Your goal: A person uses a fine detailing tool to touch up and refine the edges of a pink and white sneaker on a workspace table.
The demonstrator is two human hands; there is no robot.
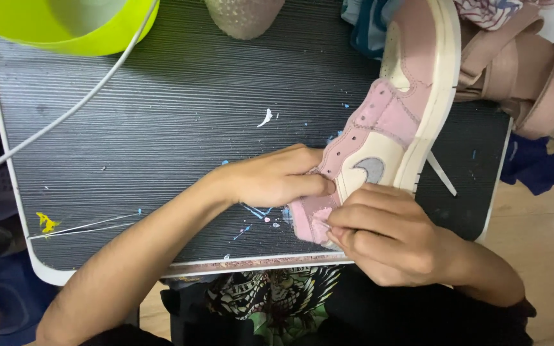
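A pink and cream sneaker [397, 102] lies on its side across the right part of a small dark ribbed table [181, 115], its white sole facing right. My left hand [274, 176] grips the shoe's pink collar near the lace holes. My right hand [389, 237] pinches the pink padded edge at the shoe's near end, fingers closed on it. A thin white lace end [442, 174] sticks out beside the sole.
A neon yellow-green round object [65, 25] sits at the table's far left, with a white cable [65, 115] running across the top. A clear textured cup [243, 16] stands at the back. Paint flecks dot the table. Tan sandals [533, 77] and blue cloth [537, 168] lie at right.
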